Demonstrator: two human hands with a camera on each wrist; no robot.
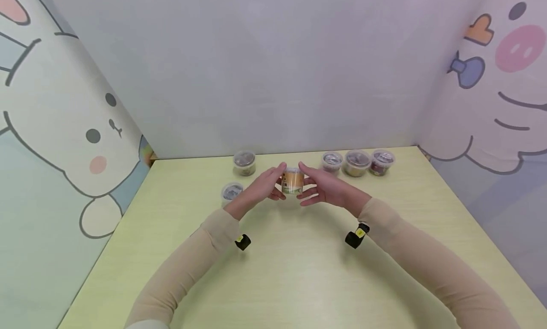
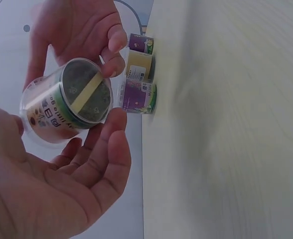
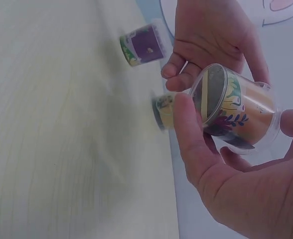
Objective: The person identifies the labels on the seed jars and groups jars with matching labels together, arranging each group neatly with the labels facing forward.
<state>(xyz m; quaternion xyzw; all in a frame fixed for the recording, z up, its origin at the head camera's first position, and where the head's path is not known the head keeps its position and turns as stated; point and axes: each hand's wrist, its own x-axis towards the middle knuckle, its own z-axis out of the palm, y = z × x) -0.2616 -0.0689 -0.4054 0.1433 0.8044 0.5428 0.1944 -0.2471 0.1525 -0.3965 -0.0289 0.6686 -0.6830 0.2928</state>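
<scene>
A small clear plastic tub (image 1: 292, 182) with an orange label is held up over the table between my two hands. My left hand (image 1: 261, 185) grips it from the left, thumb up by the lid and fingers lower down, near the base. From the opposite side my right hand (image 1: 328, 187) holds it the same way, its thumb (image 3: 292, 122) at the lid end. Both wrist views show the tub's underside (image 2: 89, 92), dark with a pale strip across it. Behind my left wrist stands another lidded tub (image 1: 232, 191), partly hidden by the forearm.
One tub (image 1: 244, 164) stands at the back left of the pale yellow table (image 1: 295, 272). Beyond my right hand are a purple-labelled tub (image 1: 331, 162), a yellowish tub (image 1: 357, 164) and another purple one (image 1: 381, 163) in a row. A grey wall (image 1: 273, 82) rises behind the table.
</scene>
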